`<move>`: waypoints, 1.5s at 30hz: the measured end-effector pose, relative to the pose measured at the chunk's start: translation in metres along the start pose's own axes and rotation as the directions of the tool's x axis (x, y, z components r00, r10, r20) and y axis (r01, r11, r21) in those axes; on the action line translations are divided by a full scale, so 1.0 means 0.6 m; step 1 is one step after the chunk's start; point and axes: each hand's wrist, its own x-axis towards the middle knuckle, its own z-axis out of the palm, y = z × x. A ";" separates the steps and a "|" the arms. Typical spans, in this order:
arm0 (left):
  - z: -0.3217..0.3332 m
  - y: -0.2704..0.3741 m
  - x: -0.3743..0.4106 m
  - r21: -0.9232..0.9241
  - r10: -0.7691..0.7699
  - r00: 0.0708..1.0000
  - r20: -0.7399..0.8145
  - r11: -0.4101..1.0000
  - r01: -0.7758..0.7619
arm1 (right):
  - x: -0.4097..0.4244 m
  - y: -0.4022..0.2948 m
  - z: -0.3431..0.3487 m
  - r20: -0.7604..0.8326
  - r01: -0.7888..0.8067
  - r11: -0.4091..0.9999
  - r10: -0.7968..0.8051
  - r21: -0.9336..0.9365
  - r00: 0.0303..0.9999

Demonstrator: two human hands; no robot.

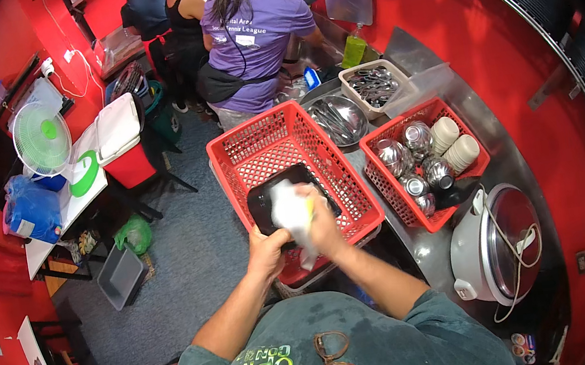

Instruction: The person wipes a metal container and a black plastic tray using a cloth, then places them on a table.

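My left hand (267, 251) grips the near edge of a shiny black plate (259, 203), its thumb on top. The plate is tilted over a red plastic basket (277, 123) with lattice walls. In my right hand (324, 220) is a crumpled white cloth (287, 205) with a yellow patch, pressed against the plate and blurred. Cloth and fingers hide much of the plate. I cannot tell whether another black piece lies under it in the basket.
Right of me, a second red basket (371, 172) holds steel bowls and stacked cream cups (445, 132). A rice cooker (468, 253), a cutlery tub (353, 97) and a steel bowl of cutlery (353, 119) stand on the steel counter (429, 253). Ahead, a person in purple (262, 37) faces away.
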 end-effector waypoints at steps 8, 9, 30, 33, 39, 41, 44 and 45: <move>-0.003 0.008 0.011 0.156 0.028 0.993 0.116 0.987 -0.046 | 0.010 0.061 -0.008 -0.271 -0.163 0.957 0.096 -0.240 0.958; 0.004 0.006 0.016 0.132 0.045 0.994 0.098 0.990 -0.058 | -0.006 0.044 0.006 -0.168 -0.024 0.960 -0.024 -0.278 0.986; 0.006 0.056 0.021 -0.024 -0.090 0.962 0.259 0.995 0.100 | 0.074 0.228 -0.183 0.068 -0.397 0.717 0.442 0.573 0.895; -0.023 0.068 0.032 -0.158 -0.022 0.973 0.228 0.986 0.059 | 0.066 0.108 -0.151 0.114 -0.506 0.669 0.538 0.544 0.835; -0.013 0.047 0.080 -0.314 0.028 1.000 0.004 0.949 -0.026 | 0.006 0.048 -0.071 -0.168 -0.308 0.555 0.646 0.773 0.744; -0.028 0.022 0.088 -0.338 -0.045 0.999 -0.006 0.940 0.040 | 0.025 0.026 -0.081 -0.107 -0.299 0.476 0.656 0.827 0.747; -0.018 -0.010 0.093 0.129 0.336 0.942 0.003 0.934 -0.333 | 0.042 0.013 -0.112 -0.226 -0.284 0.629 0.605 0.724 0.764; -0.010 -0.022 0.097 0.381 0.544 0.838 0.046 0.766 -0.518 | 0.044 0.016 -0.132 -0.293 -0.280 0.699 0.580 0.658 0.760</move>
